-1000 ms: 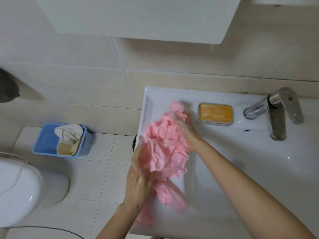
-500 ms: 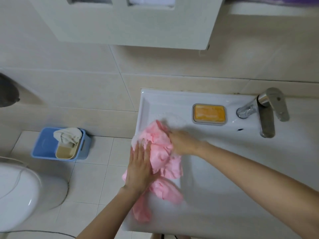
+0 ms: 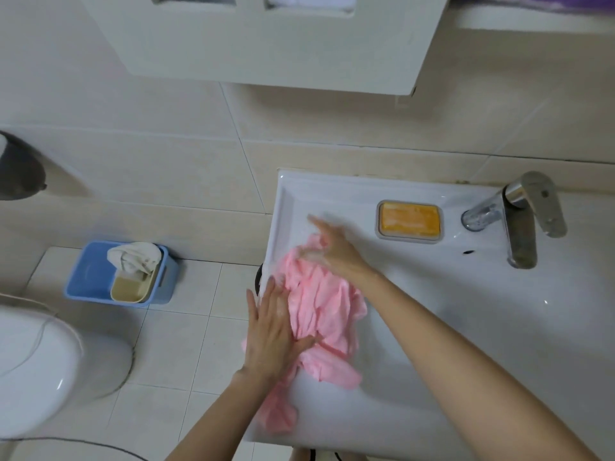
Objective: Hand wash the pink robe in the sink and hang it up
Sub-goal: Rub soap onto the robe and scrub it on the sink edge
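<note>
From where I stand, no writing, label, brand or number can be read anywhere. The tap carries a small dark mark on its handle, but it is too small to make out.
</note>
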Demonstrator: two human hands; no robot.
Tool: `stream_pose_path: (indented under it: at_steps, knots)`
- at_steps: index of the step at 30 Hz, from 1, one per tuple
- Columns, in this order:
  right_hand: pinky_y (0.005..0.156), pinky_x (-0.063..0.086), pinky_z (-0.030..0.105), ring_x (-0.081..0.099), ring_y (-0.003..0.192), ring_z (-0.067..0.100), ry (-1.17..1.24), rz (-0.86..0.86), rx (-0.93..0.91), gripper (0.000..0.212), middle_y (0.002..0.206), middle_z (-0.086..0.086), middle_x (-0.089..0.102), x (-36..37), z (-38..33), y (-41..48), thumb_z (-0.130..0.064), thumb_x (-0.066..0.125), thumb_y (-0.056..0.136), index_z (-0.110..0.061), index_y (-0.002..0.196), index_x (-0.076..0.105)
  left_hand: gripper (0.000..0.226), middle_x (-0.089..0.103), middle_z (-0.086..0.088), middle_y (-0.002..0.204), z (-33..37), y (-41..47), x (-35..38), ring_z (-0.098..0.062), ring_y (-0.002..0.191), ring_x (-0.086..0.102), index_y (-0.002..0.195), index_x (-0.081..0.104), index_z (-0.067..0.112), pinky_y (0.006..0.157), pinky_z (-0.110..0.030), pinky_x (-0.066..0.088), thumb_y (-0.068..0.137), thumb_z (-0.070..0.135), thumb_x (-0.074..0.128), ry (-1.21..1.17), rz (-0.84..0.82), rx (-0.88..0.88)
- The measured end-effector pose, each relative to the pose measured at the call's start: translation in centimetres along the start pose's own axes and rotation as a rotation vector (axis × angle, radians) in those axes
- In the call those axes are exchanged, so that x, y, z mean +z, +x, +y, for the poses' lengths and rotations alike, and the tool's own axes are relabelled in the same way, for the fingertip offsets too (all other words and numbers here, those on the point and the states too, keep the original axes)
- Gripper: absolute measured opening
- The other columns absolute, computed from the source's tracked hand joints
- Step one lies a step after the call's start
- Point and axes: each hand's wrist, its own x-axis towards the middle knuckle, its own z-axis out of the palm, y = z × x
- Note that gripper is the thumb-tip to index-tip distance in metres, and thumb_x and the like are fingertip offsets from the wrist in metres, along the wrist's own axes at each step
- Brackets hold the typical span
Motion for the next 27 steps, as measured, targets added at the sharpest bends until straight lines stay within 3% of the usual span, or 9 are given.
stream_pose_path:
  at_steps: [3,6,9,11,14,17,19,24,27]
  knots:
    - [0.090,0.045,0.035,0.058,0.104,0.025,-0.171,0.064,-0.157,0.033,0.113,-0.001,0.064,3.2,0.1,-4.3,-0.033,0.063,0.080,-0.027,0.112,0.065,0.068,0.050,-0.013,0.137,-0.6,-0.1,1.4,-0.027,0.127,0.040,0.127,0.055,0.013,0.109,-0.055,0.019,0.073,0.052,0.050,-0.066,-0.028,-0.005]
    - [0.081,0.039,0.032,0.053,0.087,0.021,-0.349,0.495,-0.275,0.035,0.094,-0.004,0.060,8.2,1.2,-9.4,-0.042,0.052,0.071,-0.022,0.097,0.066,0.098,0.025,0.008,0.149,-1.1,-0.8,3.1,-0.009,0.134,0.031,0.143,0.023,0.033,0.114,-0.032,0.025,0.054,0.043,0.062,-0.320,0.070,-0.207]
    - [0.081,0.039,0.033,0.056,0.082,0.025,-0.406,0.640,-0.373,0.028,0.081,0.001,0.062,8.4,2.5,-6.3,-0.040,0.050,0.069,-0.018,0.076,0.066,0.066,0.057,-0.006,0.119,-0.7,0.1,2.7,-0.030,0.113,0.047,0.133,0.049,0.011,0.110,-0.033,0.025,0.070,0.029,0.056,-0.245,0.054,-0.113]
    - [0.075,0.043,0.034,0.062,0.075,0.025,-0.430,0.557,-0.359,0.027,0.076,0.003,0.064,5.8,1.6,-1.0,-0.033,0.047,0.069,-0.016,0.071,0.068,0.058,0.056,-0.015,0.104,-0.1,0.7,2.4,-0.032,0.103,0.044,0.120,0.053,-0.004,0.108,-0.032,0.022,0.070,0.024,0.064,-0.238,0.097,-0.082]
    - [0.079,0.047,0.037,0.062,0.089,0.027,-0.448,0.343,-0.226,0.019,0.095,0.003,0.064,3.0,-0.6,3.3,-0.025,0.052,0.084,-0.020,0.090,0.069,0.075,0.055,-0.022,0.117,-0.3,0.6,2.7,-0.029,0.114,0.036,0.124,0.045,-0.010,0.108,-0.034,0.030,0.065,0.019,0.082,-0.267,0.212,-0.065]
    - [0.098,0.037,0.038,0.048,0.112,0.017,-0.267,0.379,-0.274,0.028,0.118,-0.009,0.054,5.0,-0.1,-2.3,-0.045,0.046,0.086,-0.039,0.108,0.063,0.049,0.059,-0.016,0.104,-0.1,0.4,2.3,-0.027,0.105,0.045,0.117,0.052,-0.001,0.096,-0.036,0.038,0.079,0.028,0.064,-0.254,0.268,0.048]
    - [0.095,0.033,0.038,0.041,0.113,0.019,-0.375,0.479,-0.335,0.034,0.122,-0.009,0.051,7.7,1.3,-6.8,-0.060,0.044,0.081,-0.040,0.102,0.062,0.030,0.063,-0.012,0.095,0.6,0.6,1.9,-0.027,0.097,0.054,0.107,0.056,0.006,0.089,-0.033,0.044,0.081,0.020,0.056,-0.310,0.242,-0.028]
    - [0.069,0.049,0.035,0.057,0.077,0.025,-0.467,0.600,-0.451,0.019,0.080,0.001,0.063,5.9,0.0,0.5,-0.040,0.066,0.073,-0.022,0.070,0.062,0.042,0.055,-0.015,0.095,-0.2,0.4,3.6,-0.036,0.102,0.050,0.112,0.051,-0.003,0.108,-0.047,0.022,0.083,0.028,0.044,-0.053,0.261,0.012]
    - [0.066,0.053,0.038,0.063,0.069,0.028,-0.345,0.480,-0.218,0.035,0.071,0.008,0.067,4.1,-1.2,2.1,-0.043,0.053,0.087,-0.018,0.064,0.059,0.040,0.056,-0.015,0.106,-0.7,0.8,3.2,-0.037,0.101,0.056,0.112,0.045,0.003,0.110,-0.047,0.017,0.081,0.026,0.057,-0.168,0.270,-0.057]
